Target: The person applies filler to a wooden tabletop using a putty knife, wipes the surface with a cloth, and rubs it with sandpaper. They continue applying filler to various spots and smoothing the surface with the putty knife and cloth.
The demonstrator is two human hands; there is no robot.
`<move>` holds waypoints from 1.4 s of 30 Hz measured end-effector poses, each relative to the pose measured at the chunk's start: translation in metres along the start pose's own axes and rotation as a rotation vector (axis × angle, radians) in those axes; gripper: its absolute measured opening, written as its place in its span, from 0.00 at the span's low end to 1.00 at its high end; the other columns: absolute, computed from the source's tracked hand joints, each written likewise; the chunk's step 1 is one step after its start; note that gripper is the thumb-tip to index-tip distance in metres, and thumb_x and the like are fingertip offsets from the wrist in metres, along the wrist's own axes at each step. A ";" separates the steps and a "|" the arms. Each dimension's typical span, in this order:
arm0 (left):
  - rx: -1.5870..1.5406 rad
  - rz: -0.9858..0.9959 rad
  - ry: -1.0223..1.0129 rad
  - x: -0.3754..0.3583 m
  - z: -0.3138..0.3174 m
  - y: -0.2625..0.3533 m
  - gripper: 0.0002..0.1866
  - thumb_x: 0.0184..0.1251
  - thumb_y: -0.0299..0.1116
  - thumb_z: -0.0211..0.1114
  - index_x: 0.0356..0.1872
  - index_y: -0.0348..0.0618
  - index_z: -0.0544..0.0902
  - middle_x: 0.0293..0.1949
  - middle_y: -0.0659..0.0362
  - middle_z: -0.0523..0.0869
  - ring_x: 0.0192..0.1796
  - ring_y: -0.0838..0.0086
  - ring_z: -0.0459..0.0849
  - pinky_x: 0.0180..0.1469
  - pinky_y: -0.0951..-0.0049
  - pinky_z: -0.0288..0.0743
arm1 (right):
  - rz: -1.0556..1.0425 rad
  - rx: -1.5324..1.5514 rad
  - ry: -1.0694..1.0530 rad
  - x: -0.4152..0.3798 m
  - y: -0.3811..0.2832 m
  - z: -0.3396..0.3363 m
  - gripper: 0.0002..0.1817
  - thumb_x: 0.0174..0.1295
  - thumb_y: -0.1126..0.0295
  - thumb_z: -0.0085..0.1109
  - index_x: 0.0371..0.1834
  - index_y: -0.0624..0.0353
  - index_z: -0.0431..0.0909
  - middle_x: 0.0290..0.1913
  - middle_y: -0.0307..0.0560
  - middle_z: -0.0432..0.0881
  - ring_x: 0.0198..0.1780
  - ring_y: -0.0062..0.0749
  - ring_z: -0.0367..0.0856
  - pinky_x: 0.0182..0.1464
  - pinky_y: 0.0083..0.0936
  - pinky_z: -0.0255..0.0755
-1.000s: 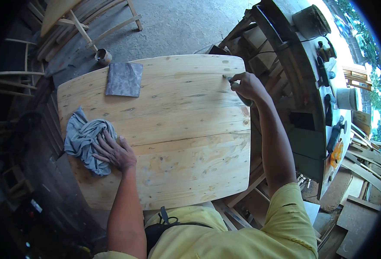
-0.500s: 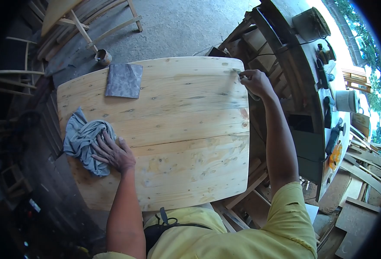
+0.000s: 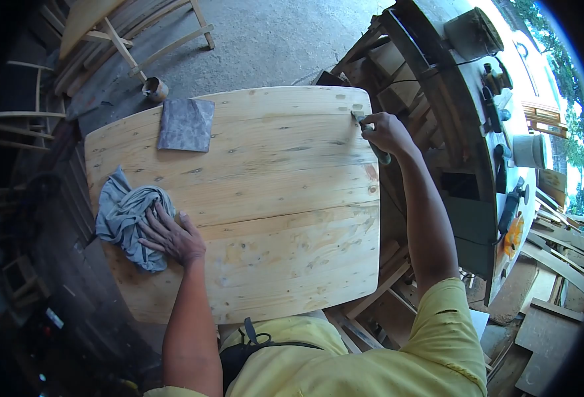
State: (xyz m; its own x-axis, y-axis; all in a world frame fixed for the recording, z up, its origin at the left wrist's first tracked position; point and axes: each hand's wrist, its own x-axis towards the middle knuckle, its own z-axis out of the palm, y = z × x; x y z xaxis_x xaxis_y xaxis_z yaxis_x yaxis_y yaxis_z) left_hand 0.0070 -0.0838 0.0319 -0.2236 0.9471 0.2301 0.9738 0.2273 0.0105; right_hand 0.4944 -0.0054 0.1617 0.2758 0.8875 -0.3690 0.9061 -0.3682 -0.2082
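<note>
A pale wooden tabletop [image 3: 292, 192] with knots, stains and a long crack lies in front of me. My left hand [image 3: 174, 239] rests with fingers spread on a crumpled grey-blue cloth [image 3: 123, 221] at the left side. Near the far right corner, my right hand [image 3: 388, 134] is closed around a putty knife [image 3: 382, 156]; its greenish handle end sticks out below the fist. The blade tip is down at the wood, partly hidden by my fingers. Small damp-looking patches show just beyond it. A grey sheet of sandpaper [image 3: 186, 125] lies flat near the far left edge.
A small can [image 3: 154, 88] stands on the concrete floor [image 3: 265, 40] beyond the tabletop. To the right is a workbench [image 3: 457, 126] with a bucket [image 3: 474, 33], a white pot [image 3: 530, 151] and power tools. Wood offcuts [image 3: 563, 258] pile up at far right; wooden frames stand at left.
My right hand has shifted slightly left and nearer to me with the putty knife, uncovering the patches by the corner. My left hand stays on the cloth.
</note>
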 end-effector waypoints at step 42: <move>-0.001 0.002 0.008 0.002 0.003 -0.001 0.35 0.76 0.53 0.50 0.79 0.52 0.60 0.79 0.53 0.58 0.83 0.48 0.44 0.78 0.35 0.24 | -0.099 0.011 0.099 -0.028 0.039 0.020 0.21 0.60 0.67 0.65 0.58 0.49 0.85 0.47 0.58 0.87 0.50 0.55 0.85 0.55 0.44 0.78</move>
State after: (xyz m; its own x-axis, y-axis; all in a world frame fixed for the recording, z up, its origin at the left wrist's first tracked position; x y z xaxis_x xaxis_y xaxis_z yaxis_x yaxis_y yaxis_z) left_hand 0.0055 -0.0819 0.0296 -0.2214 0.9457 0.2382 0.9742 0.2253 0.0109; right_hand 0.5154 -0.0498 0.1460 0.2159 0.9425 -0.2552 0.9272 -0.2798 -0.2491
